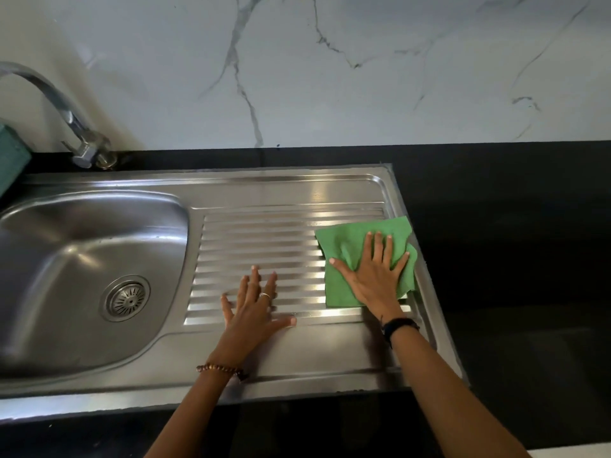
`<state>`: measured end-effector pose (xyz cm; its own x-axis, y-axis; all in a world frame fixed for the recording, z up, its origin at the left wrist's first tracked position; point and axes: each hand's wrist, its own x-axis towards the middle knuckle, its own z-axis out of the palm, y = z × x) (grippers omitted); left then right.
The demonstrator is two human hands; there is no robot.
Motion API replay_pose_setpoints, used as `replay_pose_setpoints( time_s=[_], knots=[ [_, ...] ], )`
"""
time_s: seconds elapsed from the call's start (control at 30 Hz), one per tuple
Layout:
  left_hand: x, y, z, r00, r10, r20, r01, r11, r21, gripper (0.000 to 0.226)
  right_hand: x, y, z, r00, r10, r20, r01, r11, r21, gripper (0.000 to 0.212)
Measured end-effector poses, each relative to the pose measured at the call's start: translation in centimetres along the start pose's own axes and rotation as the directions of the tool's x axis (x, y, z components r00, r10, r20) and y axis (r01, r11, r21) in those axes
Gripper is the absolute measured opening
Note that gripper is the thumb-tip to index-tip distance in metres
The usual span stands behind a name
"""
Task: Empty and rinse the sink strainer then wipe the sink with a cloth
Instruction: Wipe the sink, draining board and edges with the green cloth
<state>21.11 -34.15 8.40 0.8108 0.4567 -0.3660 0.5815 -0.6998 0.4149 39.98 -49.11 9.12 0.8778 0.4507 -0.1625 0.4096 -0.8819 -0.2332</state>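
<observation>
Flatly, the right hand (373, 276) presses spread fingers on the rumpled green cloth (344, 239); left hand (253, 309) splayed too.

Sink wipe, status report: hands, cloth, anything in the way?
Right hand flat on green cloth, drainboard's right end. Left hand flat on ribbed drainboard. Strainer seated in basin. Nothing in the way.

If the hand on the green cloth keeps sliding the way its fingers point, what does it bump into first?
Probably the sink's raised back rim, then the black counter and wall. The right hand presses the cloth flat.
</observation>
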Motion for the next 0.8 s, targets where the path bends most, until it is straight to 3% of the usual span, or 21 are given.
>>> replay_pose_setpoints(
  time_s=[0.13,0.23,0.33,0.47,0.6,0.7,0.8],
  knots=[
    [-2.3,-3.7,-1.3,0.973,-0.117,-0.197,0.113,0.993,-0.03,0.108,0.0,-1.2,0.7,0.999,-0.023,-0.024,0.022,0.999,-0.037,0.086],
    [-3.7,-6.0,-2.2,0.934,-0.29,-0.21,0.268,0.955,-0.129,0.114,-1.1,-4.3,1.9,0.993,-0.115,-0.02,0.114,0.991,-0.064,0.073],
    [-4.4,-6.7,-2.4,0.91,-0.358,-0.211,0.317,0.926,-0.206,0.114,-2.0,-9.3,3.5,0.967,-0.254,0.001,0.253,0.967,-0.041,0.069],
    [-4.1,-6.8,-2.2,0.886,-0.382,-0.262,0.326,0.916,-0.233,0.12,-2.7,-16.4,5.4,0.885,-0.462,0.056,0.464,0.885,-0.027,0.067],
    [-3.5,-6.8,-2.1,0.866,-0.423,-0.268,0.346,0.891,-0.293,0.132,-2.8,-22.5,6.4,0.753,-0.646,0.126,0.651,0.759,-0.004,0.063],
    [-3.5,-6.9,-2.1,0.861,-0.441,-0.252,0.352,0.876,-0.329,0.137,-2.7,-24.1,6.6,0.657,-0.732,0.182,0.748,0.662,-0.037,0.063],
    [-3.9,-6.7,-2.2,0.87,-0.431,-0.24,0.342,0.877,-0.338,0.139,-2.8,-22.8,6.7,0.618,-0.767,0.171,0.782,0.622,-0.036,0.062]
  ],
)
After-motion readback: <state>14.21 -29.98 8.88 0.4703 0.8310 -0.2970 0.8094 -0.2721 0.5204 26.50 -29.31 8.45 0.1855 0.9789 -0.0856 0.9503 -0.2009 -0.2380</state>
